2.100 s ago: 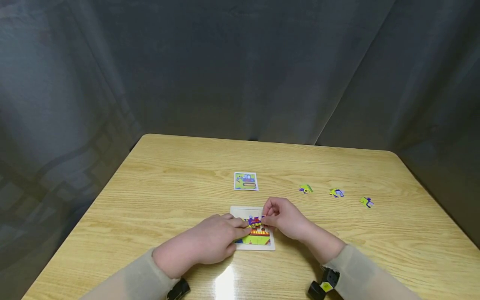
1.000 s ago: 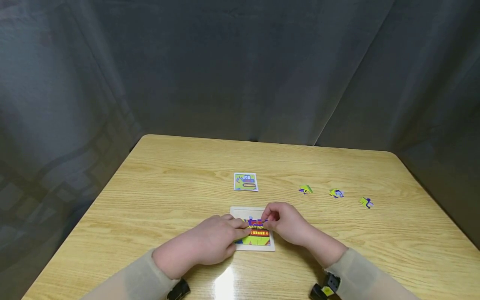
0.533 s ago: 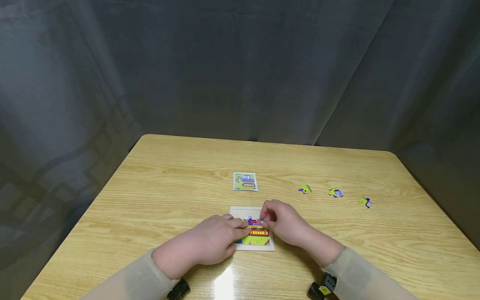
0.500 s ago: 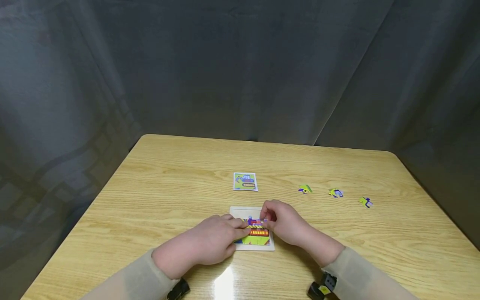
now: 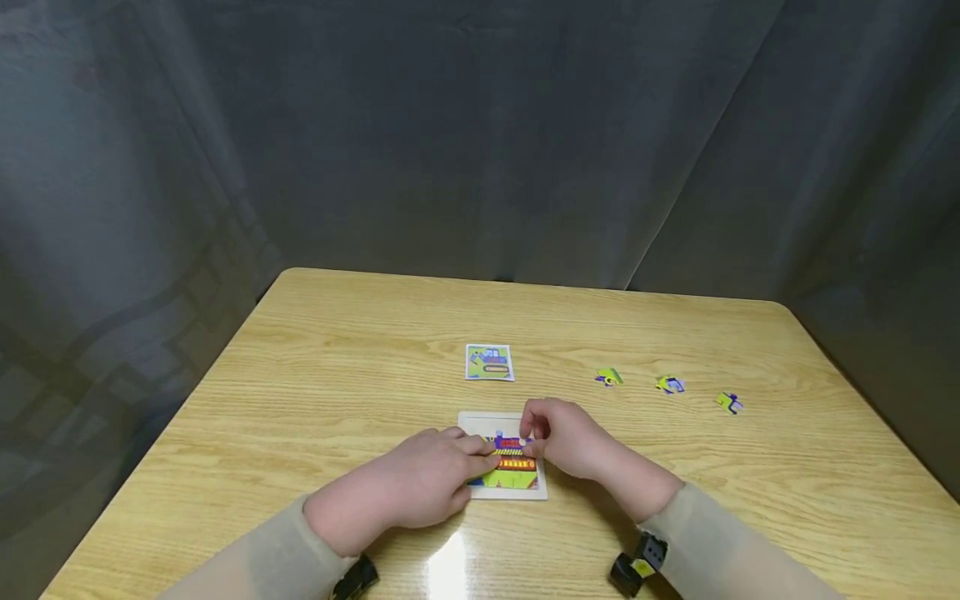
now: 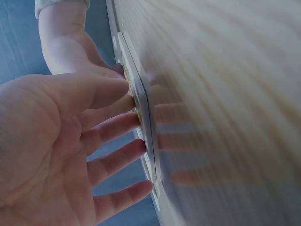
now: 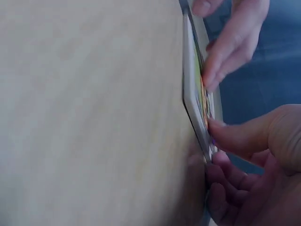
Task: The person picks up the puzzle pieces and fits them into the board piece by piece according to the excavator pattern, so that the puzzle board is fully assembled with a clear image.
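A white-framed puzzle tray (image 5: 504,493) holds a partly assembled picture of a red, yellow and purple vehicle on green. My left hand (image 5: 431,479) lies palm down over the tray's left side, its fingers spread and fairly straight, fingertips on the picture. With thumb and forefinger my right hand (image 5: 570,437) pinches the right end of a purple-and-red puzzle piece (image 5: 508,443), which lies nearly flat in the picture's upper row. The right wrist view shows the right thumb (image 7: 242,136) on the picture, the other fingers curled by the tray's edge. Fingers hide parts of the picture.
Behind the tray lies a small square picture card (image 5: 490,362) of an excavator. Three loose pieces lie to the back right: a green one (image 5: 609,377), a yellow-and-blue one (image 5: 670,384) and a green-and-purple one (image 5: 729,402). A dark curtain (image 5: 480,150) hangs behind the wooden table (image 5: 337,333).
The purple-and-red piece, tilted up in the right hand two seconds ago, now lies flatter in the picture. The right hand has shifted slightly; the left hand has stayed in place.
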Demonstrator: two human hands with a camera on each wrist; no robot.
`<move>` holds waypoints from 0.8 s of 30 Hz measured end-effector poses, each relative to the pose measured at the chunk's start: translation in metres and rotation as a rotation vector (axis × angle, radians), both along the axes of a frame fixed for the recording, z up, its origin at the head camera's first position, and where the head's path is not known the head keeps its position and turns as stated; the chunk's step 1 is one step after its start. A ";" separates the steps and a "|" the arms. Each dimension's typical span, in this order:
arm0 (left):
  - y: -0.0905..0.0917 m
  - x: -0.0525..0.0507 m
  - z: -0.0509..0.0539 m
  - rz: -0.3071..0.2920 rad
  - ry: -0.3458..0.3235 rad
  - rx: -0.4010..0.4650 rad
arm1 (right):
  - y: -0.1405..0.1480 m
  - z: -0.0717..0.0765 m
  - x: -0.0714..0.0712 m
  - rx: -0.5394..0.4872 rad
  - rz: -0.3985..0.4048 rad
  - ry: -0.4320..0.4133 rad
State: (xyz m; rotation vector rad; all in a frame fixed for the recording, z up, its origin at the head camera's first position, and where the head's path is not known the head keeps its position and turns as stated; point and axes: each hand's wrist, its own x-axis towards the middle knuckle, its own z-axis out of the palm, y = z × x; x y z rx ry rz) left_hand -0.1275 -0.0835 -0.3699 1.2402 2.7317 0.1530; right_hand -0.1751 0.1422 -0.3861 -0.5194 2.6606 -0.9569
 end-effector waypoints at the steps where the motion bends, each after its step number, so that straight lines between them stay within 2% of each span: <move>1: 0.000 0.000 0.000 -0.001 -0.003 -0.002 | 0.001 0.001 -0.002 0.002 0.008 -0.017; 10: 0.000 -0.001 -0.002 0.003 -0.015 -0.007 | 0.001 0.009 -0.023 0.082 0.087 -0.134; 17: 0.000 -0.002 -0.004 -0.008 0.007 -0.004 | -0.005 0.012 -0.023 0.166 0.116 -0.131; 24: 0.006 -0.003 0.001 -0.014 0.029 -0.020 | -0.001 0.013 -0.021 0.208 0.058 -0.105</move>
